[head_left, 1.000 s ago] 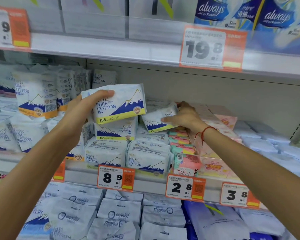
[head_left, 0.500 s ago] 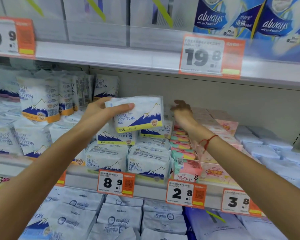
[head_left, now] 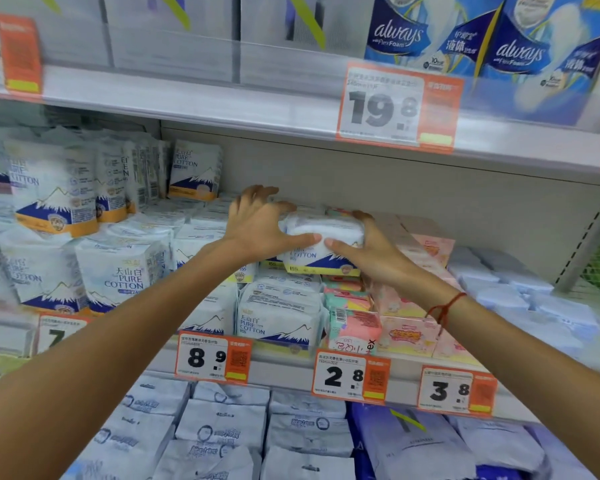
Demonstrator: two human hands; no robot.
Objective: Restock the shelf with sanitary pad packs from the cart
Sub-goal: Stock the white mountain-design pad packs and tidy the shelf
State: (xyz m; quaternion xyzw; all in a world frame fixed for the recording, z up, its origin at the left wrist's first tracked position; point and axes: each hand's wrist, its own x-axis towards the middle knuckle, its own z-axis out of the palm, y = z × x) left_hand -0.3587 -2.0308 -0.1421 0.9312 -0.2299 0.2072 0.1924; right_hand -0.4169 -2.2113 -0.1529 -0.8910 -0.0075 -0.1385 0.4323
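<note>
A shop aisle, seen from head height looking down at stocked metal shelves. Two bare arms reach forward to the middle shelf (head_left: 291, 370). Between the hands sits a white pad pack (head_left: 321, 244) with a blue mountain print and the words "PURE COTTON", lying on top of a stack of matching packs near the middle of that shelf. The left hand (head_left: 257, 225) cups the pack's left end, fingers spread over its top and thumb along its near face. The right hand (head_left: 373, 251) wraps the right end, fingers curled over the top and thumb pressed to the near face; a red string bracelet (head_left: 444, 308) circles that wrist. Both hands hold the pack.

To the left, more white and blue packs stand upright or lie in piles. To the right lie pink packs (head_left: 409, 336), then pale blue ones farther right. Orange and white price tags along the shelf edge read 8.9 (head_left: 212, 357), 2.8 (head_left: 350, 376) and 3.8 (head_left: 456, 391). The shelf above carries a 19.8 tag (head_left: 397, 107) and blue "always" packs (head_left: 471, 39) at far right. The shelf below holds flat pale blue packs (head_left: 222, 426). The back wall of the shelving is plain grey panel.
</note>
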